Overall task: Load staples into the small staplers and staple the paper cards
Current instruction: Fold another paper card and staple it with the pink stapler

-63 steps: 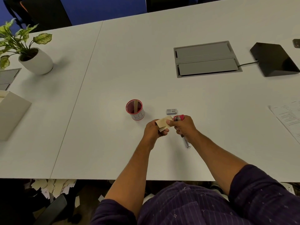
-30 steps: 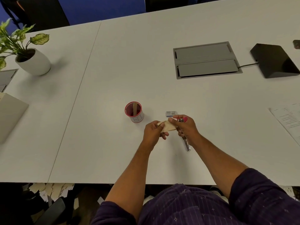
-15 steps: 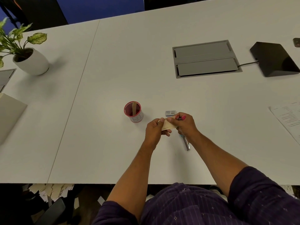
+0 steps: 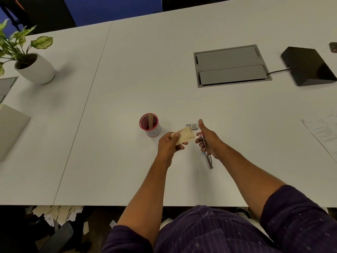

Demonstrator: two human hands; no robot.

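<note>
Left hand (image 4: 168, 143) pinches paper cards (image 4: 185, 136) above table (image 4: 127, 88); right hand (image 4: 209, 141) grips small stapler (image 4: 207, 151), thumb raised, just beside; advise aligning card edges before squeezing.

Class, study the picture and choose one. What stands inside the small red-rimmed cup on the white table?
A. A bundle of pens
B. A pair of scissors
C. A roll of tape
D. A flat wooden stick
D: the cup holds one flat, pale wooden stick that leans up past its far rim; nothing else shows in it.
</note>
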